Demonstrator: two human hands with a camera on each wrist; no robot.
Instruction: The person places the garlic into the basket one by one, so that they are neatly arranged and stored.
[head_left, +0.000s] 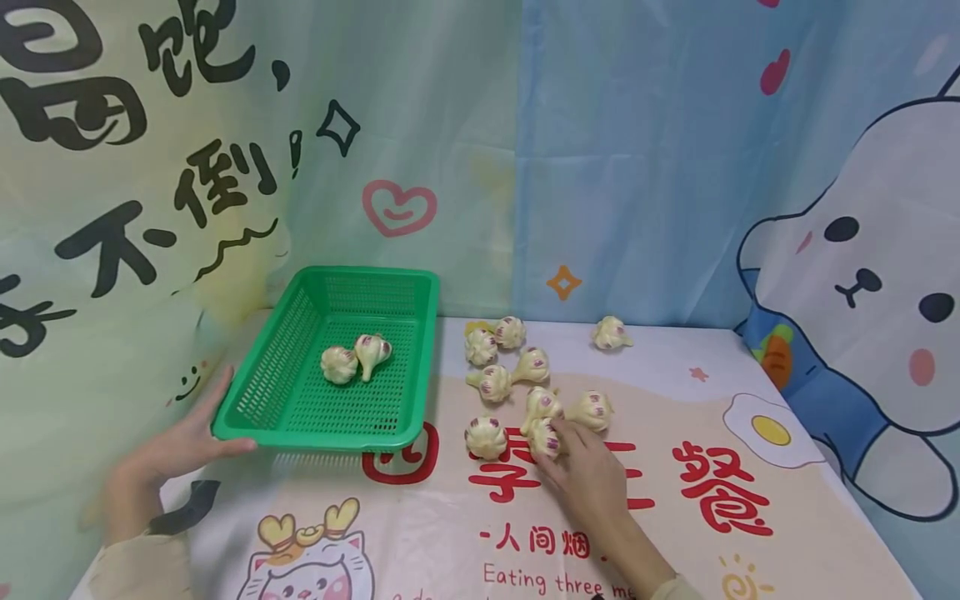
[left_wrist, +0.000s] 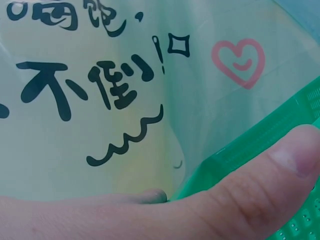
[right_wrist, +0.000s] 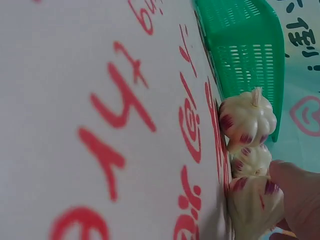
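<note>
In the head view, my left hand (head_left: 176,446) holds the near-left corner of a green plastic basket (head_left: 258,435), its thumb at the front rim and its fingers along the left side. The left wrist view has the thumb (left_wrist: 260,187) in front of the basket's green mesh. Two garlic bulbs (head_left: 339,365) lie inside the basket. To the right, my right hand (head_left: 588,479) pinches a garlic bulb (head_left: 543,438) between thumb and fingers, low over the table. That bulb (right_wrist: 255,205) shows purple streaks in the right wrist view.
Several more garlic bulbs lie loosely between basket and right hand, such as one bulb (head_left: 486,438) to its left. A lone bulb (head_left: 611,332) sits near the back edge. A printed cloth covers the table (head_left: 420,533), and a printed curtain (head_left: 630,167) hangs behind.
</note>
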